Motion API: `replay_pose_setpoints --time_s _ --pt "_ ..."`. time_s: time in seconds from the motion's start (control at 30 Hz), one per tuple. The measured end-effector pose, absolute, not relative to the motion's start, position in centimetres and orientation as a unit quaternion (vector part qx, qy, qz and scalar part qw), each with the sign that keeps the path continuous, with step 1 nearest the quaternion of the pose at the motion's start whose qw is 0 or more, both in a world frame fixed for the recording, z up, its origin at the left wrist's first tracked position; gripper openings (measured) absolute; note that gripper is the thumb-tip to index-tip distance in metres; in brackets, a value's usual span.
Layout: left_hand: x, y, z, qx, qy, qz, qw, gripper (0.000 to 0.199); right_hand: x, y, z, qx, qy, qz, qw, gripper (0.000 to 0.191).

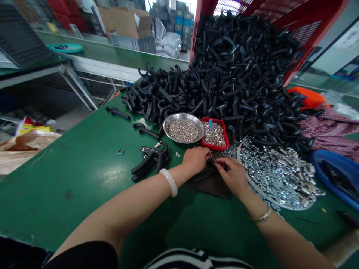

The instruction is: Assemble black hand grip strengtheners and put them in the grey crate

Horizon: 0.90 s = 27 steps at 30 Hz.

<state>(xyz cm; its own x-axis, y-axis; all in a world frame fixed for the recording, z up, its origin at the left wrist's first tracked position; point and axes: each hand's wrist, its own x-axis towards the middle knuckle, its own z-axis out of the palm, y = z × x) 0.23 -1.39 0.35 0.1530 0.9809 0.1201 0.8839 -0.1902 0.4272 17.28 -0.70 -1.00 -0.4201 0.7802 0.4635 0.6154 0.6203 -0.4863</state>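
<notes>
Lower center — left hand [196,160] is gripping black part [204,174] over dark mat [214,188], right hand [233,175] is pinching metal bit [212,158] at its end — bowl [183,129] and red tray [215,134] are sitting just beyond.

No lettering, brand, number or sign can be read clearly on anything here.

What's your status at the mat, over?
Left hand and right hand at black part, grips unclear. Part over dark mat. Red tray close beyond, black heap behind.
</notes>
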Motion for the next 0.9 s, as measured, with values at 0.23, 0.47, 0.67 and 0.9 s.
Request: replay_pose_setpoints --time_s 0.23,0.47,0.67,0.9 --pt "0.2 -1.6 0.5 0.744 0.629 0.191 0.124 0.016 17.2 -0.6 -0.9 -0.452 -0.816 0.155 0.326 0.01" --pt "0.3 -1.8 0.4 0.728 0.636 0.208 0.149 0.018 17.0 -0.9 -0.8 -0.399 -0.851 0.084 0.331 0.012" --pt "0.3 -1.8 0.1 0.73 0.635 0.203 0.15 0.018 16.2 -1.3 -0.3 -0.324 -0.917 -0.071 0.223 0.024" --pt "0.2 -1.9 0.4 0.73 0.641 0.197 0.135 0.017 16.3 -1.7 -0.2 -0.314 -0.922 -0.126 0.188 0.021"
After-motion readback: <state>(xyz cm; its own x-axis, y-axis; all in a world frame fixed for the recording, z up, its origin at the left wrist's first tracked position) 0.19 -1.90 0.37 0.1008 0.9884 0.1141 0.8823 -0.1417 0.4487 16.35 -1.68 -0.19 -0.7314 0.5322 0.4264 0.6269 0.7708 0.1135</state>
